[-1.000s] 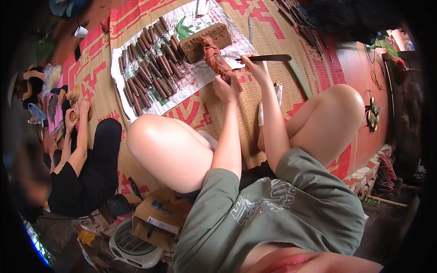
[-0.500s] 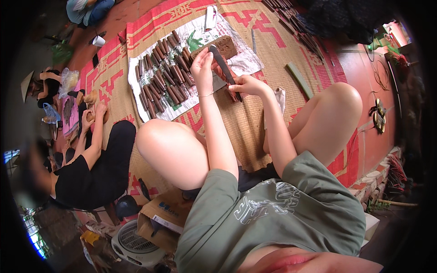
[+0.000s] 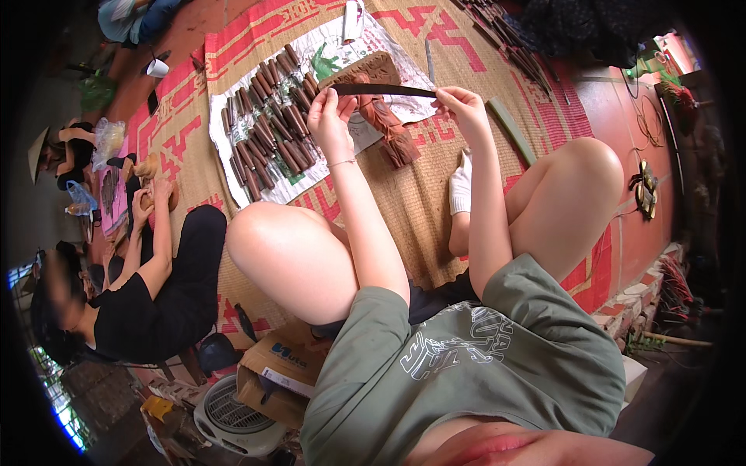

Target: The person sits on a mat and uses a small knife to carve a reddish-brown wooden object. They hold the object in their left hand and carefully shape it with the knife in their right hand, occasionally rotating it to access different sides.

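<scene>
A long, thin dark strip (image 3: pixel 385 90) is stretched level between my hands; its material is hard to tell. My left hand (image 3: pixel 330 123) pinches its left end, and my right hand (image 3: pixel 466 113) pinches the right end. Just under and behind the strip lies a reddish-brown carved wooden figure (image 3: pixel 399 144), partly on a white sheet (image 3: pixel 350 140) and partly on the mat. Beyond it is a brown carved wooden block (image 3: pixel 373 70). Left of my left hand, several dark wooden-handled tools (image 3: pixel 268 128) lie in rows on the sheet.
A green bar (image 3: pixel 509 130) lies on the woven mat (image 3: pixel 423 225) by my right knee. More long tools (image 3: pixel 513 54) lie at the far right. At left a co-worker (image 3: pixel 167 283) handles a wooden piece. A cardboard box (image 3: pixel 268 361) stands behind my left thigh.
The strip has turned from steeply slanted to nearly level. My right hand has moved up and right with its end, uncovering more of the carved figure. My left hand has shifted slightly left and down.
</scene>
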Demonstrator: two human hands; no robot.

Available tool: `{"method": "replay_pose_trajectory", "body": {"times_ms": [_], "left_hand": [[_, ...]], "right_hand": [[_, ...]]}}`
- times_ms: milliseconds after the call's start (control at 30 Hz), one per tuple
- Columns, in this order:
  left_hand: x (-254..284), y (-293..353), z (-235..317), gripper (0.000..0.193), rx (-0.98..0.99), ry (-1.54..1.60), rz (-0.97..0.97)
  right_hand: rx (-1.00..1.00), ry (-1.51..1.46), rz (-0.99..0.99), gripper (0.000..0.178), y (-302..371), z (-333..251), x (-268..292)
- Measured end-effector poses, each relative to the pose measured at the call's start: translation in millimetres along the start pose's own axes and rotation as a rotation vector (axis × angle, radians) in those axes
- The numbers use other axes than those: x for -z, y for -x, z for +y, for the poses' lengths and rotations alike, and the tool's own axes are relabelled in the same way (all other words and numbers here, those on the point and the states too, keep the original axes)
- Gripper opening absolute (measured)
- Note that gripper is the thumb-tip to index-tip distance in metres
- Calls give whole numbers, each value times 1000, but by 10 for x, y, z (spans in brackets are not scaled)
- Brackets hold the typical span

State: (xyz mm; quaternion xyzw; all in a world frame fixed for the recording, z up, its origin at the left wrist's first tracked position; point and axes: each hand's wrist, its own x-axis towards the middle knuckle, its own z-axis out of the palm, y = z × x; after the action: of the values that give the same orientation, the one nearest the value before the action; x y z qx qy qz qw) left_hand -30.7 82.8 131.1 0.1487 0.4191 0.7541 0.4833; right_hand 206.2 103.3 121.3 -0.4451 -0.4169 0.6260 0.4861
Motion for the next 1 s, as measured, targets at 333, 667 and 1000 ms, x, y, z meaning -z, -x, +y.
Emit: {"method": "replay_pose_trajectory", "body": {"times_ms": [333,667,1000], "left_hand": [[35,-10,-339,18,80,382,-265],[-26,-7,-396,32,149,522,-355],[204,-56,-630,13,310,127,-98]], "right_hand": [[5,-637,-34,13,-70,344,-381],[109,-633,-66,19,-91,288,-301],[184,101,-140,11,-108,336,-488]]}}
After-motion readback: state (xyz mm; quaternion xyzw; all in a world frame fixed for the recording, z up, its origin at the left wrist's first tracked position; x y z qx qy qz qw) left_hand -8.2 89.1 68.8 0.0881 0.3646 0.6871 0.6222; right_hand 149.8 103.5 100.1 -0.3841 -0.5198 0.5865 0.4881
